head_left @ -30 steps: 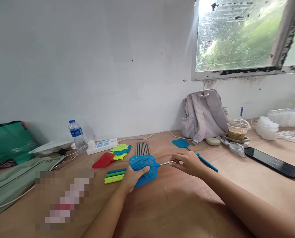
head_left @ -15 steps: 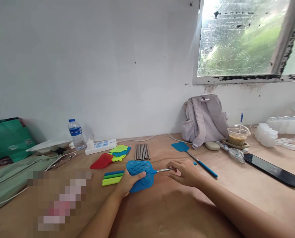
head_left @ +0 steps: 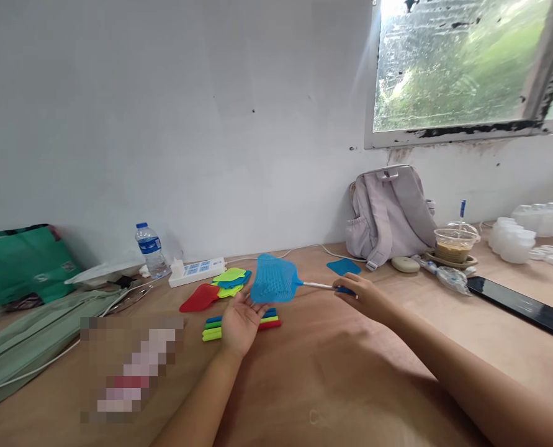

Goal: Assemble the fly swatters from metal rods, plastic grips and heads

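Right grip [head_left: 362,296] closed on blue flyswatter [head_left: 276,279]; left grip [head_left: 240,324] spread, empty, palm up

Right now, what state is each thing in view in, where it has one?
Left hand: open, palm up
Right hand: closed
Blue swatter: held by its handle
Second swatter head: lying flat
Tubes: lying, partly hidden
Bottle: upright, capped
Cup: partly full, straw in
Phone: lying, screen dark
Backpack: upright, against wall

Brown table [head_left: 332,385] with coloured tubes [head_left: 270,319], swatter heads [head_left: 229,276], bottle [head_left: 151,248], backpack [head_left: 392,214]
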### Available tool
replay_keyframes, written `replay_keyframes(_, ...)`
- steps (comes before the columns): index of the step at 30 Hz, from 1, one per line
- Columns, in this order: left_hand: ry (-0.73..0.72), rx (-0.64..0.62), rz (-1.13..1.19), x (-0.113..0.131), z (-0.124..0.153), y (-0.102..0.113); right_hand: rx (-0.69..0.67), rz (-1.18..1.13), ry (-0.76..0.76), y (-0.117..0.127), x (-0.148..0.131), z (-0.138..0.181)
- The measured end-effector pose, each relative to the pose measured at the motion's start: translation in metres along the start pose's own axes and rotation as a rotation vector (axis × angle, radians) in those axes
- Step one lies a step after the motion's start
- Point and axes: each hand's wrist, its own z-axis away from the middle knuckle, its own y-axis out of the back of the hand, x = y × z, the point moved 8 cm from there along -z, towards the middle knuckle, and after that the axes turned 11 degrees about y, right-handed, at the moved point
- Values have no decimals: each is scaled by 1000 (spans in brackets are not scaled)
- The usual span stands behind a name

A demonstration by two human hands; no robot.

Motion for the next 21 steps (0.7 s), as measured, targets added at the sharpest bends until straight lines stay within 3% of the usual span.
replay_keyframes(4,-271,71,-367,11,5,-5,42,173,-250,19,53,18)
replay_keyframes(10,-665,-34,-1136,15,27,-33,-209,380,-603,25,118,62)
replay_keyframes(15,-753,-6,-1355,12,33,-40,-240,407,-678,21,126,72)
replay_keyframes(21,-772,166,-1465,23,30,-21,-249,436,-767,28,125,77)
